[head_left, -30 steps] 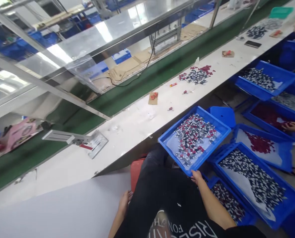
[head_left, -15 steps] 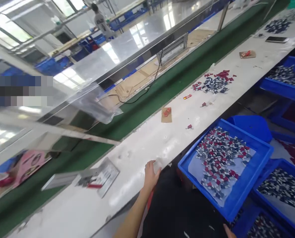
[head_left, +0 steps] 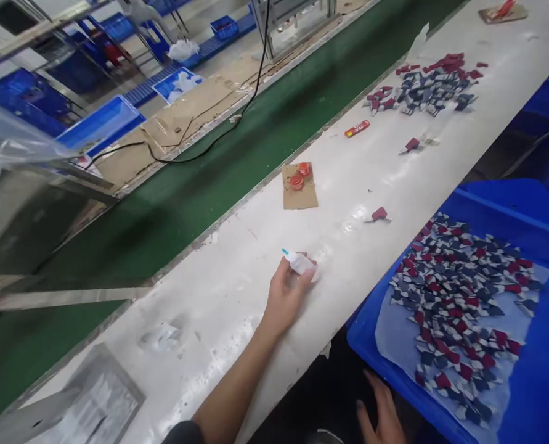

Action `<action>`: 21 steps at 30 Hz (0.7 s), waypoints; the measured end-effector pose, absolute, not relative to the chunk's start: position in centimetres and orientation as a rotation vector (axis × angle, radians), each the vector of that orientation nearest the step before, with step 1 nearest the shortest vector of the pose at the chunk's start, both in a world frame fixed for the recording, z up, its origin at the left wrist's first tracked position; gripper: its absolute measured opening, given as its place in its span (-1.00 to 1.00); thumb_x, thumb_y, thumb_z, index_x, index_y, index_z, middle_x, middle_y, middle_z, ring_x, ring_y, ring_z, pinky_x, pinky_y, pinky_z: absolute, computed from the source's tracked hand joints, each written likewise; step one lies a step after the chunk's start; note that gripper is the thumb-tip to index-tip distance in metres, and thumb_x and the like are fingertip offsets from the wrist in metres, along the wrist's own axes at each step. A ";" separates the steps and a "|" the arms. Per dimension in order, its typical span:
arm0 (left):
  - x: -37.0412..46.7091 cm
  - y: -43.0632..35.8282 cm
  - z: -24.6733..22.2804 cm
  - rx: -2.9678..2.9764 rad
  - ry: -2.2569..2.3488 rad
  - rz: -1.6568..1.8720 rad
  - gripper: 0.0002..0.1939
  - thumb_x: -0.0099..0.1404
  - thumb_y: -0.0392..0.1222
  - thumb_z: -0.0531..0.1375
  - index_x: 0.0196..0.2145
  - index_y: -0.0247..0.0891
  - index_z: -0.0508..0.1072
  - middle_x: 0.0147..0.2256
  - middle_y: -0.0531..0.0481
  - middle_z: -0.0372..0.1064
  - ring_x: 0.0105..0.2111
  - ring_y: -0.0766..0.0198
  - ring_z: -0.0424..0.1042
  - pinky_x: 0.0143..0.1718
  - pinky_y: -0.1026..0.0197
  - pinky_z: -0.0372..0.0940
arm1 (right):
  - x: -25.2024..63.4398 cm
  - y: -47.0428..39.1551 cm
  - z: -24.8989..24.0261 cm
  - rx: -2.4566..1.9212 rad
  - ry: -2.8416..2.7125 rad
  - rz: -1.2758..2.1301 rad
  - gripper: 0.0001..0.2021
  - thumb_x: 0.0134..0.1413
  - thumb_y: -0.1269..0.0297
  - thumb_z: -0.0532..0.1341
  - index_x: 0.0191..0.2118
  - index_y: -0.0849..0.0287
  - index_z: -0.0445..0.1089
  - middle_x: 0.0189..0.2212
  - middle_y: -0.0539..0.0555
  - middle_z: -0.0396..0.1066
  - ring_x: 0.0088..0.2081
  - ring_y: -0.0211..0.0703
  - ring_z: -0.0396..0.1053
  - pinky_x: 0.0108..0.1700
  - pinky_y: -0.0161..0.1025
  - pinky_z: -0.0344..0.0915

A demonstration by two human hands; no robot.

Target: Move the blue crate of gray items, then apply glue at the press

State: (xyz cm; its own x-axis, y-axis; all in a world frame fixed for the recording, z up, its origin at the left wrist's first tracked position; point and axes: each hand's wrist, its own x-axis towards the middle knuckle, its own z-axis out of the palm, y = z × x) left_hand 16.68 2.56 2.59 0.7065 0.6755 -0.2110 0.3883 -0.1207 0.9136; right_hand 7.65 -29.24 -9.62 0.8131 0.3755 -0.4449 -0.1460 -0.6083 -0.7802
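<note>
My left hand (head_left: 289, 290) is over the white bench (head_left: 209, 296), its fingers wrapped round a small white bottle (head_left: 302, 263) with a blue tip that points up and left. At the bottom of the view, my right hand (head_left: 381, 410) hangs beside the blue tray (head_left: 376, 345), fingers apart and holding nothing. Many small dark blue and red pieces (head_left: 459, 308) lie on a white sheet in that tray. Beyond my left hand, a piece of cardboard (head_left: 300, 198) carries two small orange-red round items (head_left: 296, 181).
A pile of blue and red pieces (head_left: 434, 86), a red-yellow packet (head_left: 357, 129) and a loose red piece (head_left: 379, 214) lie along the bench. A metal box-like object (head_left: 103, 401) stands at lower left. A green belt (head_left: 219, 191) runs behind the bench.
The view has moved closer to the bench. My left hand now holds the white bottle, clearly visible. More of my right hand shows, beside the tray.
</note>
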 end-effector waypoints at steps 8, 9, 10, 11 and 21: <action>12.6 -0.5 7.2 1.426 0.640 0.347 -0.58 0.44 0.16 0.41 0.00 -0.12 0.40 -0.01 -0.12 0.65 0.09 0.08 0.60 0.09 0.08 0.42 | 16.6 -20.2 1.6 -1.649 -0.521 0.390 -0.47 0.40 0.15 0.41 0.40 -0.15 0.40 0.15 0.12 0.57 -0.01 -0.07 0.66 0.02 -0.18 0.67; 11.8 -0.9 7.5 1.416 0.625 0.343 -0.58 0.44 0.16 0.41 0.00 -0.13 0.41 0.02 -0.12 0.63 0.09 0.11 0.58 0.08 0.10 0.41 | 17.2 -19.2 2.2 -1.637 -0.561 0.348 -0.36 0.36 0.14 0.45 0.46 -0.16 0.33 0.24 0.14 0.52 0.07 -0.04 0.64 0.07 -0.13 0.67; 11.1 -1.3 7.7 1.396 0.612 0.337 -0.59 0.43 0.15 0.42 -0.02 -0.13 0.42 0.04 -0.11 0.61 0.08 0.13 0.57 0.07 0.12 0.41 | 17.7 -18.2 2.6 -1.624 -0.608 0.333 -0.30 0.34 0.13 0.47 0.49 -0.17 0.30 0.29 0.15 0.50 0.12 -0.02 0.62 0.10 -0.10 0.67; 10.4 -1.6 7.7 1.367 0.600 0.335 -0.59 0.41 0.15 0.43 -0.04 -0.14 0.41 0.03 -0.08 0.58 0.05 0.16 0.56 0.05 0.13 0.41 | 17.9 -17.3 2.7 -1.605 -0.668 0.345 -0.30 0.34 0.14 0.47 0.50 -0.18 0.30 0.30 0.14 0.50 0.15 0.00 0.61 0.13 -0.07 0.66; 3.7 -5.7 4.5 1.492 0.723 0.483 -0.78 0.55 0.05 0.17 -0.06 -0.13 0.30 -0.16 -0.02 0.37 -0.17 0.20 0.39 -0.07 0.07 0.37 | 18.1 -13.2 2.6 -1.458 -0.631 0.532 -0.66 0.33 0.14 0.44 0.15 0.06 0.62 -0.20 0.07 0.67 -0.28 -0.09 0.63 -0.19 -0.15 0.61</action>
State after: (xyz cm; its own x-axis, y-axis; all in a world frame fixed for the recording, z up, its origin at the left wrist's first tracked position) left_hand 3.69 -5.65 4.52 0.7073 0.6941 -0.1341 0.1415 0.0468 0.9888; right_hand 18.07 -13.19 2.58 0.7321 0.6777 0.0694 0.0463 0.0522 -0.9976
